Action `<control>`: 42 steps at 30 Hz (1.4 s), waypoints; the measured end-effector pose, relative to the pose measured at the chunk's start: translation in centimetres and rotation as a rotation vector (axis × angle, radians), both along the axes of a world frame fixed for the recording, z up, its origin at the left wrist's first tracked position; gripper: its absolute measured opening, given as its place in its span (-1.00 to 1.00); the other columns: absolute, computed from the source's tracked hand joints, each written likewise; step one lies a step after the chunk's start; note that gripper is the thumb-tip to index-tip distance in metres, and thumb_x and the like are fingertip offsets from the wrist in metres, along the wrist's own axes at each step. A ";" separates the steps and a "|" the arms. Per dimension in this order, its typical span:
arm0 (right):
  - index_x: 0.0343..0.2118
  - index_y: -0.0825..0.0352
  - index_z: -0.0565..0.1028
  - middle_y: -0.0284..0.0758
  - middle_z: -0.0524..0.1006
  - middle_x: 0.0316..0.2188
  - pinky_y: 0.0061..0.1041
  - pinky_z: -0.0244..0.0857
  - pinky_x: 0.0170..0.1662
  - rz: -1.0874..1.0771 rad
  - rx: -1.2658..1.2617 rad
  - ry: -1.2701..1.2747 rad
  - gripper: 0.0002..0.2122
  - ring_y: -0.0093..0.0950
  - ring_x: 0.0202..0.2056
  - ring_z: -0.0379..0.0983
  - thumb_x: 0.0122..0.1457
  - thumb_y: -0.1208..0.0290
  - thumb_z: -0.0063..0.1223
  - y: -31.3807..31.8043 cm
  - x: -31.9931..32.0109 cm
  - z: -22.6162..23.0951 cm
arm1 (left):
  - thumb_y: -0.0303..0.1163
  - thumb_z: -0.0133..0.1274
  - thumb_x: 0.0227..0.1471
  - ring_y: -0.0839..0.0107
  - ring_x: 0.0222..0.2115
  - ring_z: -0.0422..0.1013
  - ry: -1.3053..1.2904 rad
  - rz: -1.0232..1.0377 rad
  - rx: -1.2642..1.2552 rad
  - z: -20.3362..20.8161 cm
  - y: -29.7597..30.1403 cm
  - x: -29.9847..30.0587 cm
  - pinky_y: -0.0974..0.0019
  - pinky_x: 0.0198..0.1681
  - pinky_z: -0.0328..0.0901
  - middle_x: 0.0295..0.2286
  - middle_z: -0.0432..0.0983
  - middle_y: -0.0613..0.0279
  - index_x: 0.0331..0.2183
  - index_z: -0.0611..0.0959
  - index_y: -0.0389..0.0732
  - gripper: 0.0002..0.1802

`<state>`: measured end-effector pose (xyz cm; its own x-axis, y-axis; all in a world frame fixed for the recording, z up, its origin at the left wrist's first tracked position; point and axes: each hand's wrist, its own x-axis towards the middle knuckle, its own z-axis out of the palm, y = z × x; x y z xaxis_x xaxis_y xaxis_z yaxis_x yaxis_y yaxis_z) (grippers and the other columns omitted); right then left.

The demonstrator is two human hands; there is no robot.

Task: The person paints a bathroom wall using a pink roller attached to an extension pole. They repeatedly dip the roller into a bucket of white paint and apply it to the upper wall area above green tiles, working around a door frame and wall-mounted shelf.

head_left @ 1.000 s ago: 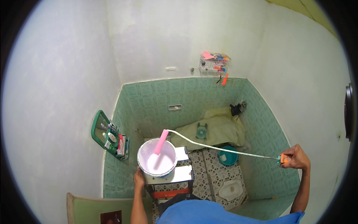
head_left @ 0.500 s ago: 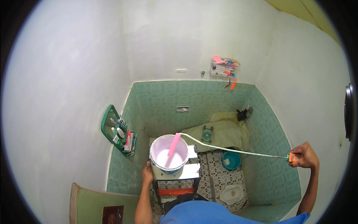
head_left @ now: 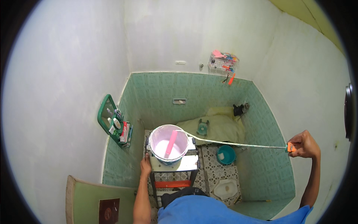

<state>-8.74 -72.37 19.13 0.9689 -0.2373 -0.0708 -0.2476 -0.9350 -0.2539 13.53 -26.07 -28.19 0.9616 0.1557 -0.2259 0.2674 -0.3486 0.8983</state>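
My right hand point(head_left: 305, 145), out at the right, is closed round the orange and green handle of a paint roller point(head_left: 233, 144). Its long pale rod runs left to a pink roller sleeve point(head_left: 171, 142), which slants inside a paint-smeared bucket point(head_left: 156, 140). Pale paint lies in the bucket; whether the sleeve's lower end touches it I cannot tell. Under the bucket is the top of a stepladder point(head_left: 188, 164). My left hand point(head_left: 146, 164) grips the left edge of that ladder top, beside the bucket, its fingers partly hidden.
A green-framed mirror shelf point(head_left: 105, 112) with toiletries hangs on the left wall. A wire rack point(head_left: 223, 63) is on the far wall. Below are a draped pale sheet point(head_left: 223, 128), a teal basin point(head_left: 226, 155) and a squat toilet point(head_left: 225, 189). A green door point(head_left: 87, 194) stands at lower left.
The whole view has shifted, so the room sits higher in the picture. The roller sleeve has moved slightly deeper into the bucket. Both hands keep their holds.
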 end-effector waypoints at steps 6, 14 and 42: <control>-0.56 0.41 0.56 -0.33 0.42 -0.72 -0.52 0.23 -0.52 0.063 -0.032 0.023 -0.74 -0.50 -0.66 0.29 -0.47 0.54 0.24 0.3 1.6 0.6 | 0.20 -0.23 0.12 -0.09 -0.17 0.41 -0.002 0.028 0.062 0.3 -0.2 -0.3 0.08 -0.09 0.24 -0.27 0.47 -0.35 -0.17 0.51 -0.52 -0.18; -0.51 0.39 0.55 -0.33 0.42 -0.69 -0.51 0.28 -0.46 0.064 -0.140 0.150 -0.72 -0.46 -0.62 0.33 -0.44 0.53 0.28 2.5 5.5 2.6 | 0.13 -0.19 0.14 0.01 -0.15 0.41 -0.052 0.013 -0.048 -0.3 0.3 0.0 0.16 -0.09 0.24 -0.20 0.48 -0.22 -0.13 0.52 -0.45 -0.27; -0.70 0.45 0.37 -0.30 0.27 -0.71 -0.40 0.12 -0.60 0.388 -0.656 0.273 -0.71 -0.37 -0.65 0.26 -0.46 0.42 0.26 10.7 18.9 4.4 | -0.03 -0.12 0.16 0.28 -0.39 0.36 0.084 0.070 -0.057 -1.1 0.1 0.2 0.24 -0.25 0.25 -0.42 0.51 -0.04 -0.25 0.56 -0.43 -0.45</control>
